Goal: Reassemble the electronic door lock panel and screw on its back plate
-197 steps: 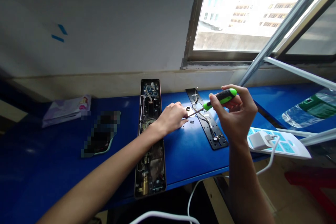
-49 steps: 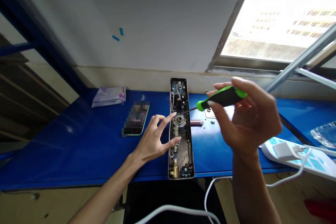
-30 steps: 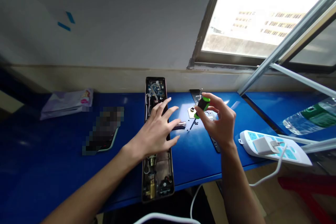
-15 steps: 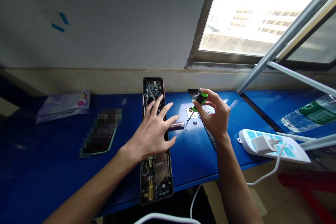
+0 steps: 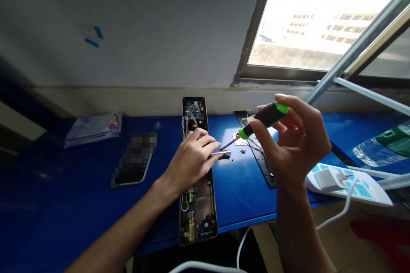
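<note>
Two hands in shot: left hand point(image 5: 192, 160), right hand point(image 5: 294, 143). One screwdriver point(image 5: 267, 117), one metal rod point(image 5: 221, 153), one opened lock case point(image 5: 198, 204), one black plate point(image 5: 262, 164). One phone point(image 5: 134, 160), one packet point(image 5: 92, 129), one power strip point(image 5: 368, 185), one bottle point(image 5: 381, 145). Screws point(image 5: 242, 152): a small cluster, too tiny to count.

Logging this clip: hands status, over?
Left hand pinches metal rod beside open lock case. Right hand holds screwdriver, tip near rod. Loose screws close by.

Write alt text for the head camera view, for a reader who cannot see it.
A person's right hand holds a green-and-black screwdriver, its tip aimed at a small metal rod that the left hand pinches beside an opened electronic door lock on a blue table. A power strip lies to the right.
</note>
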Demonstrator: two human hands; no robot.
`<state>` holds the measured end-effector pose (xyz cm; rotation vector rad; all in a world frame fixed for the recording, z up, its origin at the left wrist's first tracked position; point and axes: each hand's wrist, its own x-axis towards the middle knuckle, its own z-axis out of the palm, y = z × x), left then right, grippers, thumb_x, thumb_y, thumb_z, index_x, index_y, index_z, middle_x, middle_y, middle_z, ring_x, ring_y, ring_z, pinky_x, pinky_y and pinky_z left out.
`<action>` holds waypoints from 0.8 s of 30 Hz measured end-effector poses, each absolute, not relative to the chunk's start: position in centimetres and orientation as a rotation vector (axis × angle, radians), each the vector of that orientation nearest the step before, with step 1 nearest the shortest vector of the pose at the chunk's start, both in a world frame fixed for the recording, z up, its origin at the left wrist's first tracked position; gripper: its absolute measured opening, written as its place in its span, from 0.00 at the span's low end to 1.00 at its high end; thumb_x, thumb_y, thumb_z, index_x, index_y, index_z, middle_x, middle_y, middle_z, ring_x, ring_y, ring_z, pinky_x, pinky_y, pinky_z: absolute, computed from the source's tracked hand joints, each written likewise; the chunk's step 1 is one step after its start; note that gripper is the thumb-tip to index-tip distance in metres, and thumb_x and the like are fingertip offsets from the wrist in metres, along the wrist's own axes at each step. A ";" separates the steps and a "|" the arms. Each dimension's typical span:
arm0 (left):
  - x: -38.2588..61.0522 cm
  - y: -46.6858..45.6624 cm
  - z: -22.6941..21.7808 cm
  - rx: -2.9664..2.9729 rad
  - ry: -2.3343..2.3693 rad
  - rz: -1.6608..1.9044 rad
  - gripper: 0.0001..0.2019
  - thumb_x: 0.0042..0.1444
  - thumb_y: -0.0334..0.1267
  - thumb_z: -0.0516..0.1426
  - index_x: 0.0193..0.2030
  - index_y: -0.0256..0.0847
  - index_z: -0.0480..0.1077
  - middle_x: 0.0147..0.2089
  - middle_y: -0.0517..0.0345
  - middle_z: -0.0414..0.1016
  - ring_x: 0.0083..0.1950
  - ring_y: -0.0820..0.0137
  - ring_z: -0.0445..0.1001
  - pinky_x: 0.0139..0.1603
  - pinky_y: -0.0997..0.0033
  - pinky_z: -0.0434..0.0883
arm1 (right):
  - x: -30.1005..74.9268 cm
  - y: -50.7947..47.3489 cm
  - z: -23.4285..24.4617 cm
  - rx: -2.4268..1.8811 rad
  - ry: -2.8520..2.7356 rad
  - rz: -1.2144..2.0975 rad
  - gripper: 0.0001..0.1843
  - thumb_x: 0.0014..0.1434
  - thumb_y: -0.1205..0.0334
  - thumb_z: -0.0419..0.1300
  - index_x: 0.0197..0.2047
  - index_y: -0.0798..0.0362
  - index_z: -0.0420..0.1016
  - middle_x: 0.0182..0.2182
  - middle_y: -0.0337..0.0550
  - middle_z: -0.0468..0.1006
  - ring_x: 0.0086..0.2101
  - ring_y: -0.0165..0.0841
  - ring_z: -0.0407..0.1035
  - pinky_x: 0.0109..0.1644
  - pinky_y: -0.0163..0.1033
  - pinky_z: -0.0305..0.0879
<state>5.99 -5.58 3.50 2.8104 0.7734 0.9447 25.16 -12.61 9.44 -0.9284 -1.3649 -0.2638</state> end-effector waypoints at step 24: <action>2.5 -8.1 2.0 2.085 0.738 1.281 0.04 0.60 0.41 0.70 0.37 0.44 0.86 0.37 0.55 0.88 0.41 0.61 0.77 0.43 0.56 0.78 | 22.6 -12.8 10.1 -0.961 -1.188 -0.221 0.19 0.57 0.63 0.74 0.51 0.44 0.77 0.36 0.38 0.81 0.40 0.42 0.84 0.38 0.47 0.87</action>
